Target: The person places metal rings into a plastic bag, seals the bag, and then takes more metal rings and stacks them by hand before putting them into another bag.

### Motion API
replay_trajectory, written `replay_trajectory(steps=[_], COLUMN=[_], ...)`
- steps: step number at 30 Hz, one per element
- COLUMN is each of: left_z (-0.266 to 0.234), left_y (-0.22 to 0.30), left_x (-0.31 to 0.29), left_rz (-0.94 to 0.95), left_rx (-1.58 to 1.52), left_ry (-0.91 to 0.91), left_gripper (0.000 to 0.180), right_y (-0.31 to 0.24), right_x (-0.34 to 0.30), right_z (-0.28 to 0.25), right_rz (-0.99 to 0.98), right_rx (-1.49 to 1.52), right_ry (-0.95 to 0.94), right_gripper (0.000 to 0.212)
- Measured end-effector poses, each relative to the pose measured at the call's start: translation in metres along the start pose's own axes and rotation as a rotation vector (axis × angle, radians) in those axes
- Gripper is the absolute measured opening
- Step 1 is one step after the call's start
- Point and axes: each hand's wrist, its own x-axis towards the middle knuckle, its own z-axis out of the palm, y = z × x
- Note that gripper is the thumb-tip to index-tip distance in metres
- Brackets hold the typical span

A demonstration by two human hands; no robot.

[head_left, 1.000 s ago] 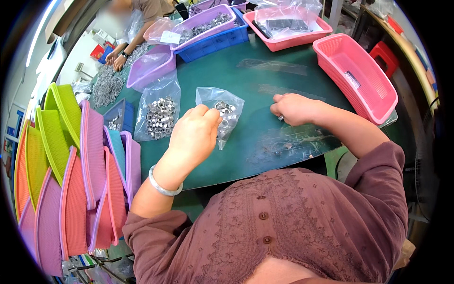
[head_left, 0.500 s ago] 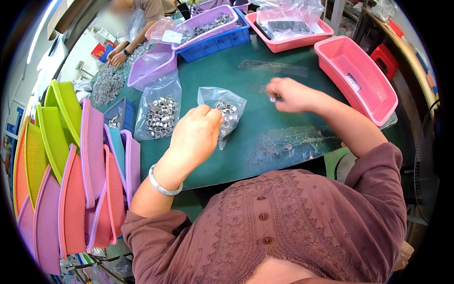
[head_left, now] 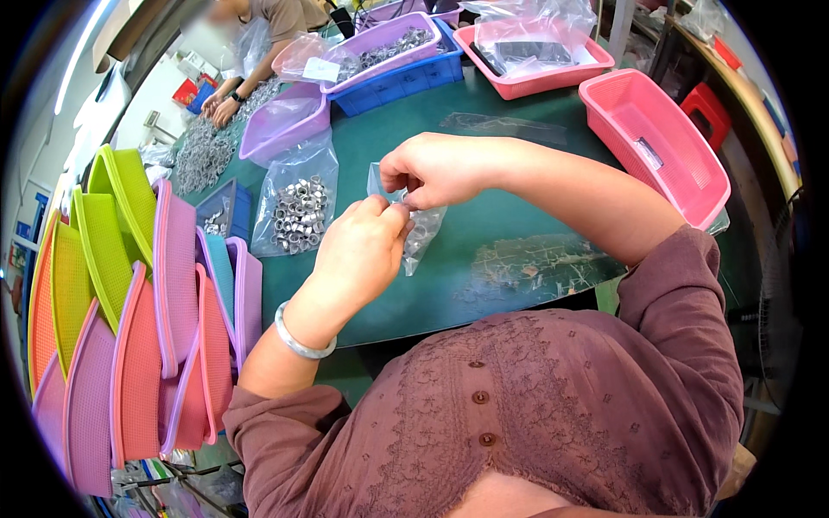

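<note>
A small clear plastic bag (head_left: 423,235) of silver metal rings lies on the green table, partly covered by my hands. My left hand (head_left: 363,246), a pale bangle at its wrist, is closed with curled fingers over the bag's left side. From the right, my right hand (head_left: 440,170) reaches over the bag's upper part, its fingers bent in a pinch. The fingertips of both hands meet above the bag; what they grip there is hidden. Left of my left hand lies a larger clear bag (head_left: 298,207) holding many similar rings.
Stacked coloured baskets (head_left: 138,371) crowd the left side. Purple tray (head_left: 285,121) and blue bin (head_left: 401,86) stand at the back, near a red tray (head_left: 535,76). An unfilled pink basket (head_left: 656,142) sits at right. Across the table, a co-worker's hands (head_left: 223,108) rest by a grey heap (head_left: 204,154).
My right hand has moved left from beside the bag to meet my left fingertips over it. My left hand has stayed almost in place.
</note>
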Motion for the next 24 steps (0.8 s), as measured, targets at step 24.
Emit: replay_trajectory(steps=[24], left_z=[-0.011], left_y=[-0.001], left_x=[0.004], left_rz=[0.077], left_rx=[0.022], left_ry=[0.063], left_gripper=[0.011], right_y=[0.012], right_x=[-0.017], right_z=[-0.014], right_rz=[-0.093], right_rx=[-0.993], right_ry=[0.093], right_gripper=[0.009])
